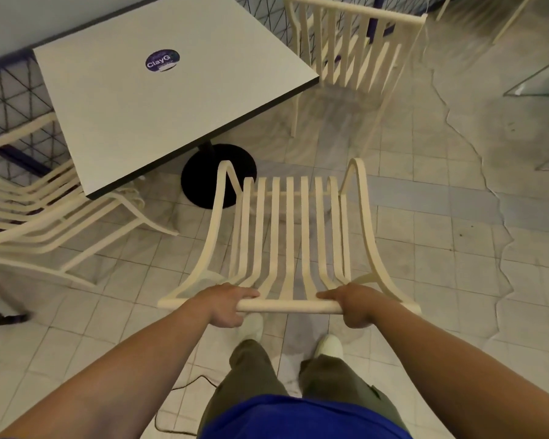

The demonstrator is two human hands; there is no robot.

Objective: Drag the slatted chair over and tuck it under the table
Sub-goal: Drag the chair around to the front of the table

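The slatted chair (289, 236) was cream-coloured, with smooth narrow slats that ran down the back and curved into the seat between 2 bowed side rails. It stood on the pale tiled floor (425, 248), its seat front just beside the table's round black base (210, 175) and not yet under the top. The table (159, 106) had a flat, matte white square top with a dark edge and a round purple sticker (162, 60).

The chair's rounded top rail (289, 306) lay across both palms. The left hand (227, 304) gripped it near its left end, fingers (248, 293) pressed together and curled over the rail. The right hand (354, 304) held the right end the same way, its fingers (327, 294) wrapped over the top.
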